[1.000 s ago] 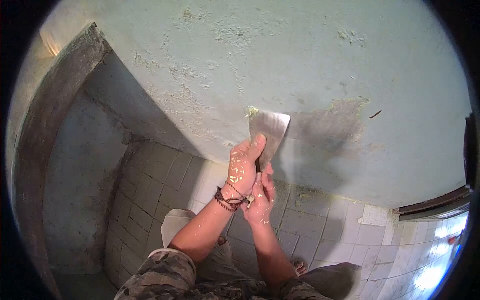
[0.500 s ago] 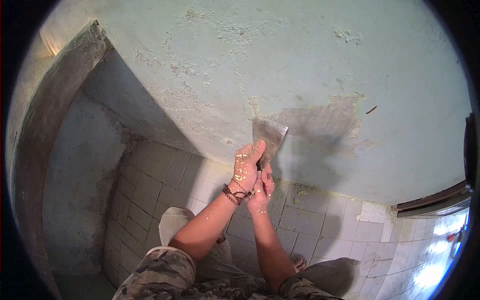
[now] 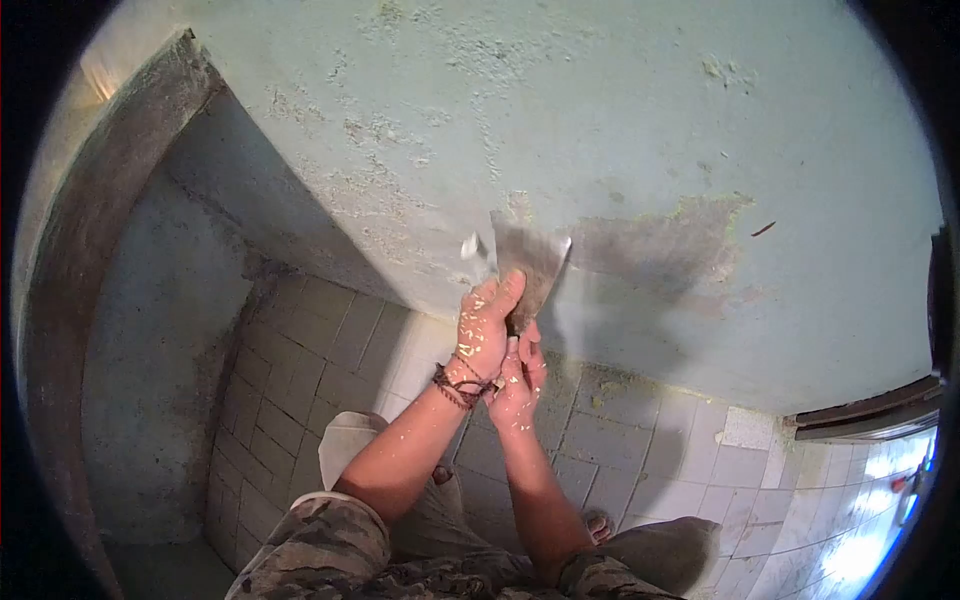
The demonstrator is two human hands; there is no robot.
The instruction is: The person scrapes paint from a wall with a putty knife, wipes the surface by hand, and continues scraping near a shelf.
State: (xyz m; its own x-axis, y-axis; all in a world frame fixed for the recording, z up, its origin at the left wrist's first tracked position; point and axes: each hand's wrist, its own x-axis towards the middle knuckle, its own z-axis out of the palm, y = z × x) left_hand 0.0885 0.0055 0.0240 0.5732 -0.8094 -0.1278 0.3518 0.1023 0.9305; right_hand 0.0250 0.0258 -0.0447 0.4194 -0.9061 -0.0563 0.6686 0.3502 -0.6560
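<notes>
A wide metal scraper point(image 3: 530, 262) lies with its blade against the pale green wall point(image 3: 620, 120), beside a bare grey patch point(image 3: 665, 240). My left hand point(image 3: 482, 335), speckled with paint flakes, grips the scraper with its thumb on the blade. Just below and to the right, my right hand point(image 3: 517, 385) is closed around the handle, which is mostly hidden. A small whitish flake point(image 3: 471, 246), blurred, shows left of the blade. Dark cords circle my left wrist.
A recess with a dark curved edge point(image 3: 105, 215) is on the left. Grey floor tiles point(image 3: 605, 440) lie below, with debris along the wall base. My knees are near the bottom. A dark wooden frame point(image 3: 870, 405) stands at the right.
The scraper and both hands have shifted slightly left, and the blade is a little higher on the wall. A whitish flake now shows beside the blade. The view has shifted slightly.
</notes>
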